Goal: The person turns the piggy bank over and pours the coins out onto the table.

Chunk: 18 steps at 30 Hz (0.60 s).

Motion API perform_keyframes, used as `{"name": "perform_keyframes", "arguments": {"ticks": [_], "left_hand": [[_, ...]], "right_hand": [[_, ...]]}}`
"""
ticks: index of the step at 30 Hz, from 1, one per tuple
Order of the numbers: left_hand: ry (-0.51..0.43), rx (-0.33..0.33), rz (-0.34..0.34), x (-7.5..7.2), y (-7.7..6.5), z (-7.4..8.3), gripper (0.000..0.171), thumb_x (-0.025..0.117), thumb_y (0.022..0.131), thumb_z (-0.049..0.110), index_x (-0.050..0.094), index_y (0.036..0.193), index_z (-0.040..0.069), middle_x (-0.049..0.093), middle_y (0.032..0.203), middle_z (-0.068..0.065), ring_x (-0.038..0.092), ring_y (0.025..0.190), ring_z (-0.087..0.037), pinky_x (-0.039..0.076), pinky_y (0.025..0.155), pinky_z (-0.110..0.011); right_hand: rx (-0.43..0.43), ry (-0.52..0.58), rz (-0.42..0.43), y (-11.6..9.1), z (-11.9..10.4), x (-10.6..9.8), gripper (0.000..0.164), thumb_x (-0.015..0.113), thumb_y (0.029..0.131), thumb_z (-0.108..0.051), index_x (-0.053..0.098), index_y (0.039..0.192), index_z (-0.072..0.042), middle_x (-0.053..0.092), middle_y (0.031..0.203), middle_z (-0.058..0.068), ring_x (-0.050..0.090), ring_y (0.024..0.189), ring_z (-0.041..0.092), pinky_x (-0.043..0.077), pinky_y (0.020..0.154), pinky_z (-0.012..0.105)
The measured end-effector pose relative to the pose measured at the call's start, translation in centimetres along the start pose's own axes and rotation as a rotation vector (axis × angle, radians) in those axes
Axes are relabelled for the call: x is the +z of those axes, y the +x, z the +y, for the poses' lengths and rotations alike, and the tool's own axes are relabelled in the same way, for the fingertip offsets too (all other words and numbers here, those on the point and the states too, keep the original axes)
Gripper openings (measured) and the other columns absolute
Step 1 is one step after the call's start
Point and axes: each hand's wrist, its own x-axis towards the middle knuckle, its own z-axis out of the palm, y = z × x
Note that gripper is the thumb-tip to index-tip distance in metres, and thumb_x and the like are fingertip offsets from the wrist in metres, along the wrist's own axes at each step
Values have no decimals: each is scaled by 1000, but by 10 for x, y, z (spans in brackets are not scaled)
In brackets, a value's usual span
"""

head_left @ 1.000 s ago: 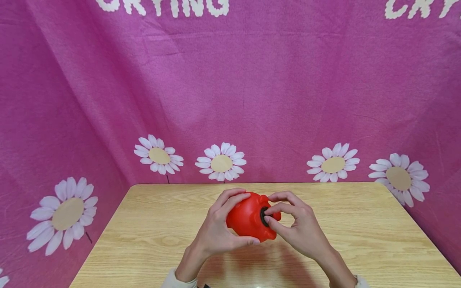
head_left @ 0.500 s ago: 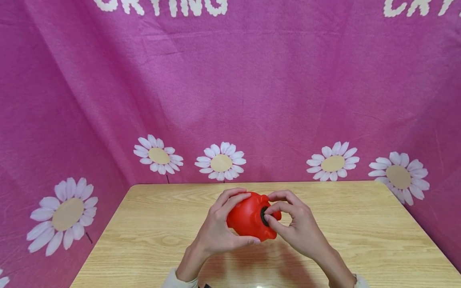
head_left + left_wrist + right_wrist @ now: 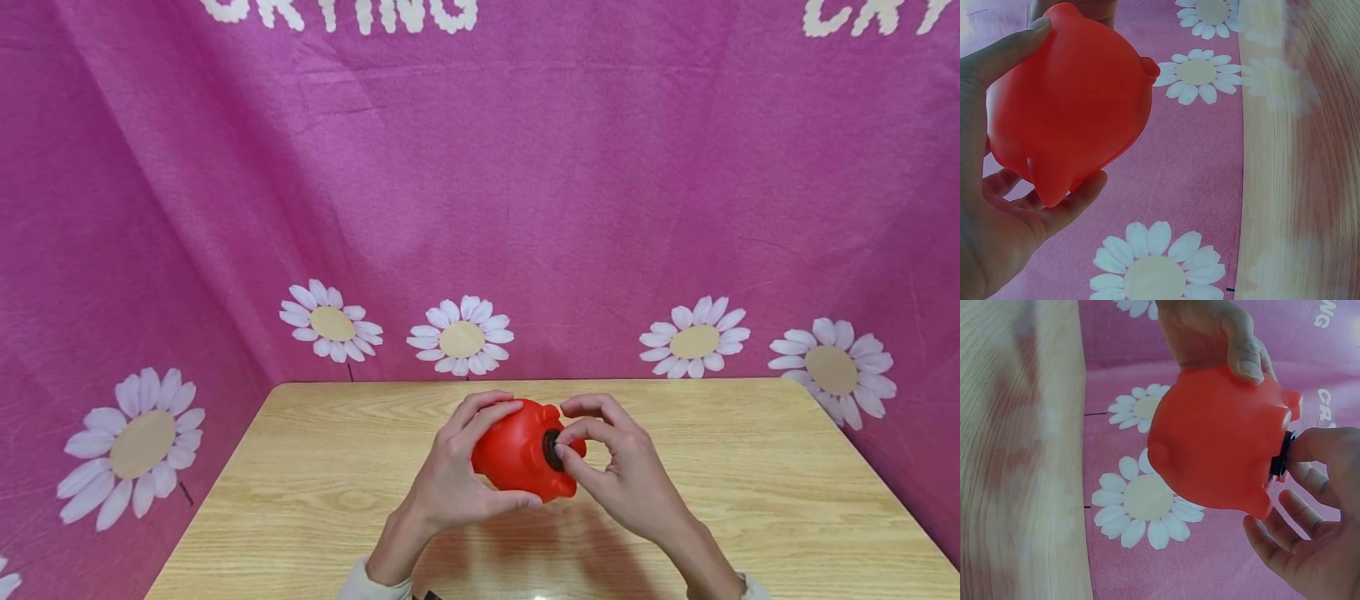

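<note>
A red piggy bank (image 3: 512, 452) is held up above the table, lying on its side with its underside and stubby feet facing right. My left hand (image 3: 459, 473) grips its rounded body, thumb below and fingers over the top; the left wrist view shows the thumb (image 3: 1019, 50) pressed on the red shell. Between the feet is a round black plug (image 3: 552, 451). My right hand (image 3: 628, 475) pinches this plug with thumb and index finger, while its other fingers fan out beside the feet. In the right wrist view the plug (image 3: 1281, 456) stands out from the bank's underside.
A light wood-grain table (image 3: 337, 450) lies under both hands. Behind and to the sides hangs a pink cloth (image 3: 510, 192) printed with white daisies and lettering. A small dark object (image 3: 431, 596) shows at the bottom edge near the left sleeve.
The plug has come slightly outward from the bank's underside, with more of its edge showing, and my right fingertips have shifted a little right. My left hand and the bank stay in place.
</note>
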Motion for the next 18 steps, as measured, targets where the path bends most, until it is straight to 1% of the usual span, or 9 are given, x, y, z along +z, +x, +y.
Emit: {"name": "perform_keyframes", "arguments": {"ticks": [5,13,18], "left_hand": [[0,3,9,-1,0,-1,92,105,66,31,61,147,22,59,147,-5,62,132,-23,65,97,-36],[-12,4,18,-3,-1,-2,91,104,67,29,61,147,21,59,147,-5,63,131,-23,66,96,-36],[-18,-2,25,-5,-1,-3,92,104,67,29,61,147,21,59,147,-5,62,132,-23,66,97,-36]], "right_hand": [[-9,9,21,0,0,-4,31,85,86,2,77,92,-28,69,123,-4,68,108,9,57,93,22],[15,60,34,1,3,-9,32,85,87,2,78,93,-29,68,123,-5,67,110,4,54,95,17],[34,119,24,0,6,-12,30,83,89,3,78,94,-26,67,123,-3,66,111,2,56,96,13]]}}
